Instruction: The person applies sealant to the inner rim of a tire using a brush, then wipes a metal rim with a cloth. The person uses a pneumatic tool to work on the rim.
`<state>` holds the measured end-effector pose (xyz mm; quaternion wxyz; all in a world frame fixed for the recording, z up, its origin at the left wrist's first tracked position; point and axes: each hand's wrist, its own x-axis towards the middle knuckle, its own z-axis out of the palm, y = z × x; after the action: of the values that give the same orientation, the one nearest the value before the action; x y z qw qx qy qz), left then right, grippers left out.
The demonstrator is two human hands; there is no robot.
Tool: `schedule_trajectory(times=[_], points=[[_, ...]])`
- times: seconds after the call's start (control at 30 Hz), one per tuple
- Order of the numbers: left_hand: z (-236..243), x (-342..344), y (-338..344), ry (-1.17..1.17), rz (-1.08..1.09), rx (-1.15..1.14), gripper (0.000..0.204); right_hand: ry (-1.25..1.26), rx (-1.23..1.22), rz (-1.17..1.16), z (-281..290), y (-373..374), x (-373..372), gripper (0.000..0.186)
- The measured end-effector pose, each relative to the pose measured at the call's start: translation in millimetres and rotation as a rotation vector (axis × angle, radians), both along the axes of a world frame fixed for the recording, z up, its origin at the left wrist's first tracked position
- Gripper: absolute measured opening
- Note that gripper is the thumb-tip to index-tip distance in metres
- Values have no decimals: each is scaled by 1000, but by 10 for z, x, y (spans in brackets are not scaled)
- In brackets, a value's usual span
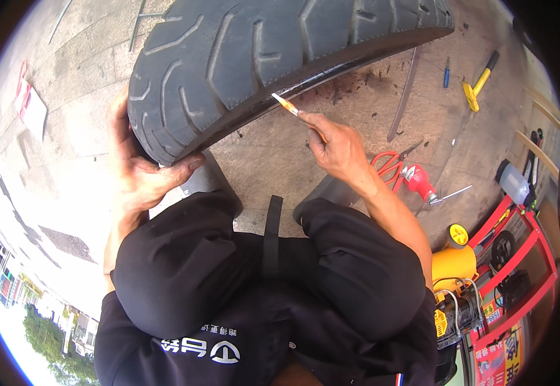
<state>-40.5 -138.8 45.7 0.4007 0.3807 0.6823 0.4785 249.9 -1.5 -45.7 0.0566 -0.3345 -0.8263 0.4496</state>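
A large black tire (241,51) with grooved tread is held up across the top of the view, a dark glossy strip along its lower bead edge. My left hand (148,174) grips the tire's left end, fingers around the back and thumb along the lower edge. My right hand (334,145) holds a small brush (288,105) with an orange-yellow handle, its pale tip at the tire's bead edge. Below, my knees in dark trousers are bent on either side.
On the paving lie a yellow hammer (476,90), blue-handled tool (446,76), flat metal bar (401,96), red scissors (386,166) and red bulb-shaped container (419,183). At right stand a white bottle (514,183), red metal frame (537,251) and yellow compressor (453,264).
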Motion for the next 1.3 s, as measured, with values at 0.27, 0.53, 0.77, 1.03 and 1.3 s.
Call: schedule_trajectory(times=[0.27, 0.53, 0.77, 1.03, 1.3], points=[[-70, 9, 102, -194, 194, 45, 110, -100, 287, -352, 111, 467, 358, 34], [-150, -33, 9, -338, 283, 68, 106, -89, 141, -368, 93, 328, 468, 32], [-220, -46, -33, -331, 282, 117, 102, 6, -450, -122, -20, -287, 216, 31], [-306, -143, -80, -367, 311, 140, 94, -197, -128, -318, -37, -92, 245, 29], [-478, -265, -231, -467, 286, 188, 83, 416, -1194, -94, 177, -573, -345, 30]])
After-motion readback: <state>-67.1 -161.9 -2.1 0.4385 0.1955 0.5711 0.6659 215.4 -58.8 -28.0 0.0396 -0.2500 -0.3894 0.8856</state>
